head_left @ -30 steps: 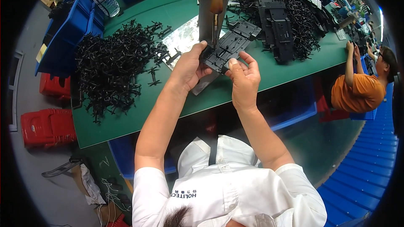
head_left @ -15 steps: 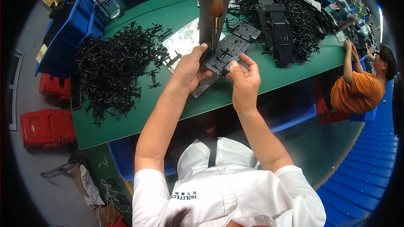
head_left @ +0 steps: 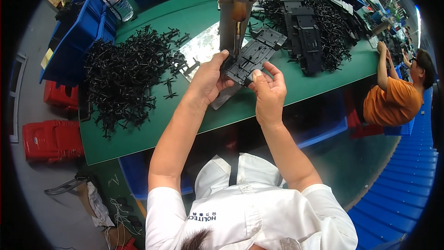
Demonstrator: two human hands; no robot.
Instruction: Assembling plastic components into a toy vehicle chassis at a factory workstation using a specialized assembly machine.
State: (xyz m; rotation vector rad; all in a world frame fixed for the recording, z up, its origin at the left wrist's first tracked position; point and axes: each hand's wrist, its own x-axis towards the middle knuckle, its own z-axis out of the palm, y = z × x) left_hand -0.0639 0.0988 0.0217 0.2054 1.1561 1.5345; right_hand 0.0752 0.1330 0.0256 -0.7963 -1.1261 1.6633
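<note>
A flat black plastic chassis plate [head_left: 254, 54] is held tilted between my two hands, below the narrow metal tip of a hanging screwdriver [head_left: 238, 32]. My left hand [head_left: 212, 75] grips its near left corner, the thumb pointing up beside the tip. On the near right edge, my right hand [head_left: 269, 83] pinches the plate with thumb against fingers, the other fingers curled loosely. Whether the tip touches the plate I cannot tell. Under the plate lies a shiny metal sheet [head_left: 201, 41] on the green tabletop [head_left: 185, 132].
A heap of small black branched plastic parts [head_left: 125, 74] lies at left, another [head_left: 330, 32] at right. Stacked black plates [head_left: 305, 41] rest beside the right heap. A water bottle [head_left: 116, 1] stands by blue bins [head_left: 78, 41]. A person in orange [head_left: 393, 97] works at far right.
Almost nothing differs. Both hands keep their hold on the plate under the screwdriver, with only a very slight shift.
</note>
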